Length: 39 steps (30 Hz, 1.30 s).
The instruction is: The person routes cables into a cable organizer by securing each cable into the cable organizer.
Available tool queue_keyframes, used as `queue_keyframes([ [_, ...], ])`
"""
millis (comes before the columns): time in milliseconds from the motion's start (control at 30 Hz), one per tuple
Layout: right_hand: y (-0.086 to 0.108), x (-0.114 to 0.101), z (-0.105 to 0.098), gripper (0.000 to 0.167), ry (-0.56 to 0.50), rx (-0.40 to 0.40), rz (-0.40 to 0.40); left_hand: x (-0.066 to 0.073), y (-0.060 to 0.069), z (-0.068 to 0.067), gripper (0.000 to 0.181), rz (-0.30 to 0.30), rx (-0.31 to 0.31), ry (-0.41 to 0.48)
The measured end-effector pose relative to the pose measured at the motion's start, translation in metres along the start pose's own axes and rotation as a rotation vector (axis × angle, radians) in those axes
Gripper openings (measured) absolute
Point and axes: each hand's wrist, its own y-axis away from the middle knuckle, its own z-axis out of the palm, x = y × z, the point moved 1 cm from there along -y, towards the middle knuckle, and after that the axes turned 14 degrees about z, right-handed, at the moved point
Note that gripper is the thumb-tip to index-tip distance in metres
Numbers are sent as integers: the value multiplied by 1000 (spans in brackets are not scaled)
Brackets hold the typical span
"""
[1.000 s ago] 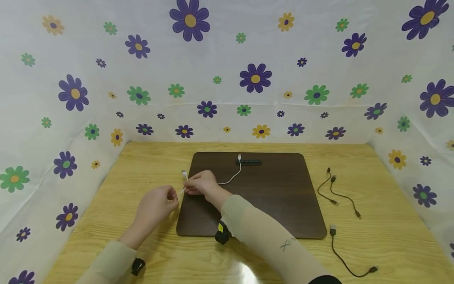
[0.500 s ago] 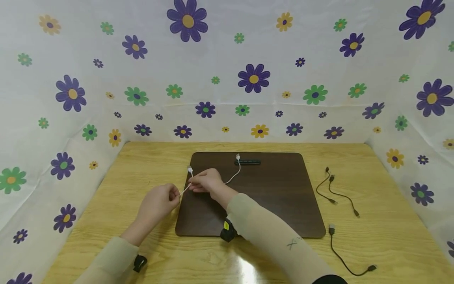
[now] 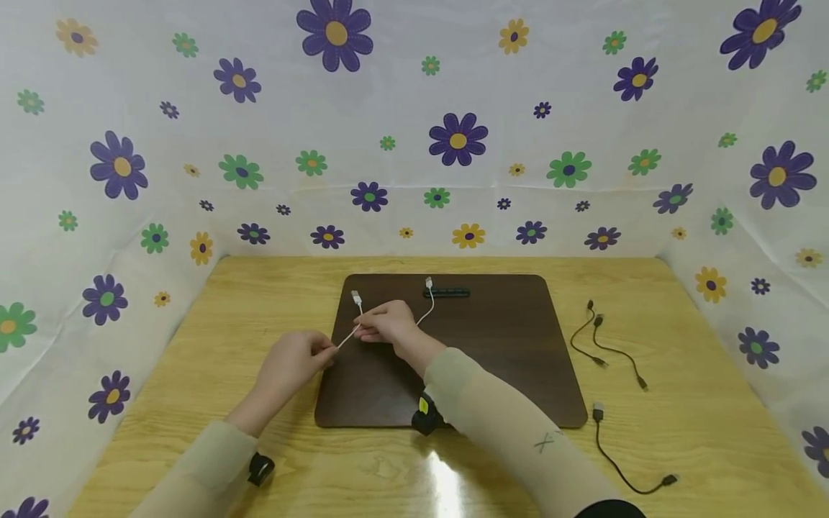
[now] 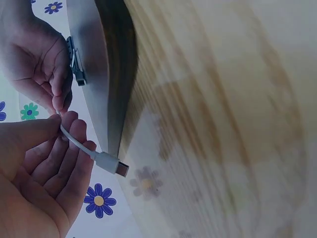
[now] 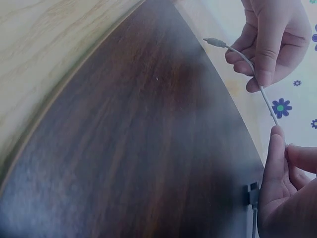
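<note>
Over the left part of a dark brown board (image 3: 473, 367), both hands hold a thin white USB cable (image 3: 348, 337). My left hand (image 3: 294, 363) pinches it between thumb and fingertips; its small plug (image 4: 111, 163) sticks out past the fingers in the left wrist view. Close by, my right hand (image 3: 391, 325) pinches the cable nearer its other end, where a white USB-A plug (image 3: 357, 297) points up and away. The cable runs straight between the hands. A second white cable (image 3: 429, 283) lies on the board, partly hidden behind the right hand.
A slim black strip (image 3: 451, 293) lies near the board's far edge, beside the second cable's plug. Several short black cables (image 3: 620, 467) lie on the wooden table (image 3: 259, 302) to the right. Flower-patterned white cloth (image 3: 388, 101) encloses the back and sides.
Both hands have moved to the right and slightly away with the white cable, bringing its USB-A plug from the board's left edge over the board. The view has shifted slightly.
</note>
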Motion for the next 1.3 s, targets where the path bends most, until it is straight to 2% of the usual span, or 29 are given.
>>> queue_keyframes([
  [200, 3, -7, -11, 24, 12, -4, 9, 5, -11, -1, 21, 3, -34, 43],
  [400, 6, -11, -25, 25, -20, -6, 11, 11, -20, 0, 22, 14, -53, 92],
  [567, 6, -10, -37, 25, -50, 0, 19, 17, -25, 6, 21, 24, -62, 134],
  [900, 5, -5, -62, 27, -67, 29, 45, 31, -35, 17, 21, 42, -80, 154],
  [1067, 5, -6, -71, 29, -62, 33, 61, 34, -43, 20, 21, 70, -89, 170],
  [1300, 5, -8, -86, 30, -76, 52, 70, 39, -56, 27, 18, 72, -107, 210],
])
